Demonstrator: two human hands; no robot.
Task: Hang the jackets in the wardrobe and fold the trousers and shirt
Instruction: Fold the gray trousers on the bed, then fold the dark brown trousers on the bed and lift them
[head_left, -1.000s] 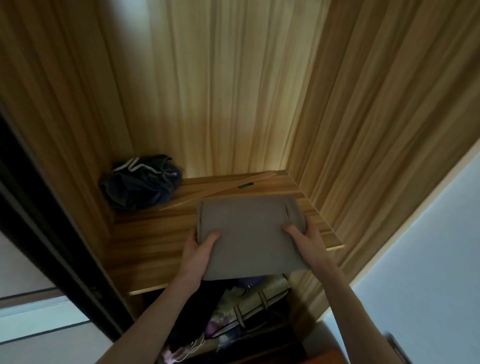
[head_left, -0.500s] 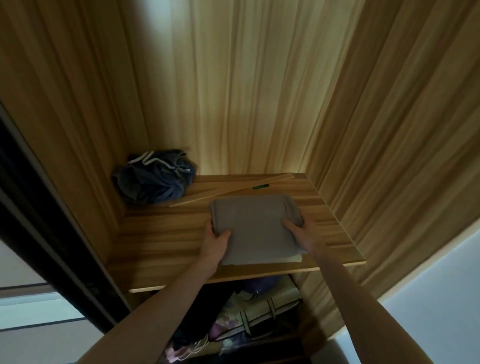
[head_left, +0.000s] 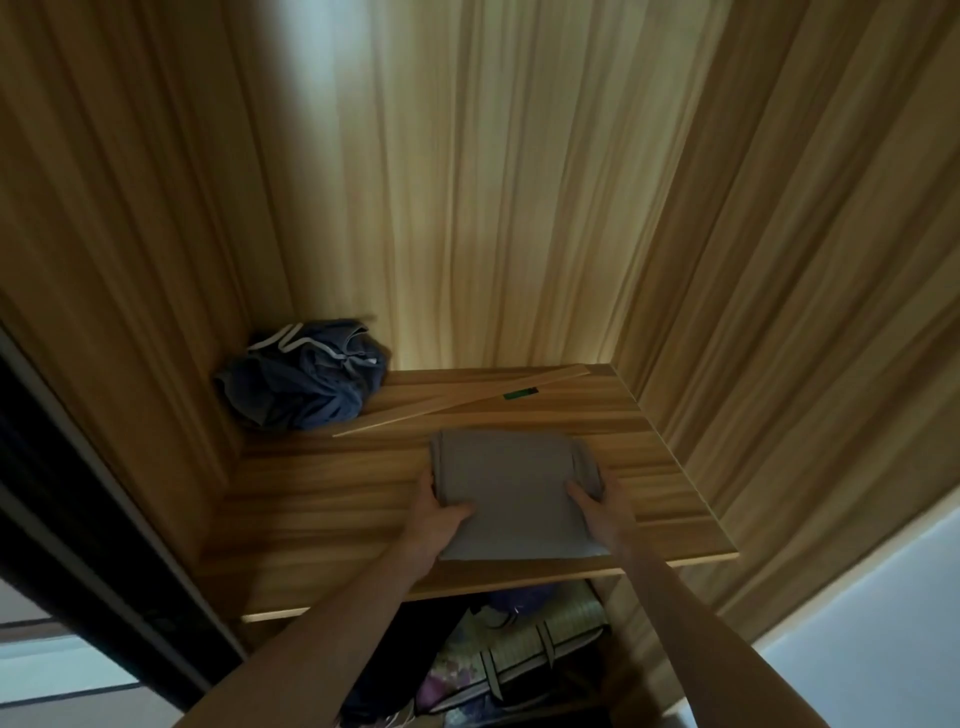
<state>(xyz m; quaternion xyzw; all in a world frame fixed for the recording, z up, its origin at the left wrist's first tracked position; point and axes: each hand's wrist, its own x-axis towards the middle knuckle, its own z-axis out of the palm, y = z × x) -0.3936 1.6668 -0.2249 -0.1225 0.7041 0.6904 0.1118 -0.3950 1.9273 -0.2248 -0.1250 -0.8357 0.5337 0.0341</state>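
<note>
From the head camera, a folded grey garment (head_left: 514, 493) lies flat on the wooden wardrobe shelf (head_left: 322, 499), right of the shelf's middle, with its near edge just short of the shelf's front lip; whether it is the trousers or the shirt cannot be told. The left hand (head_left: 441, 512) grips the garment's left side, thumb on top of the cloth and fingers curled round the edge beneath. The right hand (head_left: 597, 506) holds the right side likewise, thumb laid over the top where the folded layers round off, the other fingers hidden under or behind the fabric. Both bare forearms reach up from below the shelf front. Bare board lies open to the left of the garment, reaching to the left wall, and a narrower strip stays free between the garment's right edge and the right side panel (head_left: 779, 312). Behind the garment a thin wooden strip (head_left: 457, 405) with a small green mark lies slantwise across the shelf, apart from the cloth. A crumpled dark blue garment (head_left: 304, 379) with pale trim sits in the back left corner, touching the left wall. Below the shelf, a woven bag with straps (head_left: 524, 660) shows in the lower compartment.
</note>
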